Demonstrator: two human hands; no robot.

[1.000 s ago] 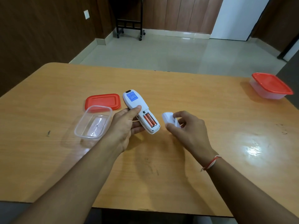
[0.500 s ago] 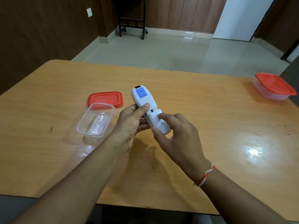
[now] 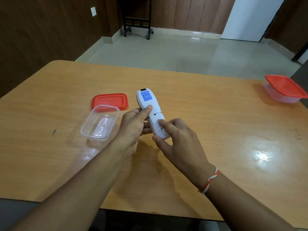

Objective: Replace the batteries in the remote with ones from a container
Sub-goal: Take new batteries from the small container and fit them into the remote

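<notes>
A white remote (image 3: 147,100) with a blue sticker lies back-up over the middle of the wooden table (image 3: 216,130). My left hand (image 3: 133,125) grips it from the left, thumb on its back. My right hand (image 3: 176,139) presses a fingertip on the white battery cover (image 3: 157,121), which sits over the compartment; the thumb is under the remote's near end. No batteries show. A clear open container (image 3: 100,122) stands left of my left hand and looks empty. Its red lid (image 3: 109,101) lies flat behind it.
A second clear container with a red lid on (image 3: 285,88) stands at the table's far right edge. A black wheeled stand (image 3: 137,17) is on the tiled floor beyond the table. The table's near edge runs under my forearms.
My right hand brought the white cover from beside the remote onto the battery compartment. The orange batteries seen a second ago are now hidden under it. The remote has shifted slightly right.
</notes>
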